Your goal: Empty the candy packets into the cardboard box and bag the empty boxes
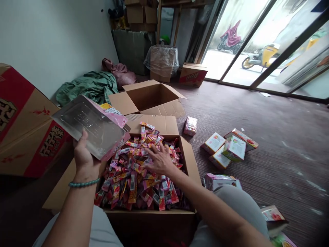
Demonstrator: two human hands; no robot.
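Note:
My left hand (pixel 83 154) grips the near corner of a pink packet box with a clear plastic window (pixel 94 125), held tilted above the left side of an open cardboard carton (pixel 191 164). The carton is heaped with several small red, pink and yellow snack sachets (pixel 133 181). My right hand (pixel 159 159) lies on top of the heap with its fingers spread, touching the sachets. A beaded bracelet (pixel 83 184) circles my left wrist.
An empty open carton (pixel 149 97) stands just behind. Several small pink and green printed boxes (pixel 228 147) lie on the dark carpet to the right. A big red-printed carton (pixel 23 120) is at left. Green cloth, stacked boxes and glass doors lie further back.

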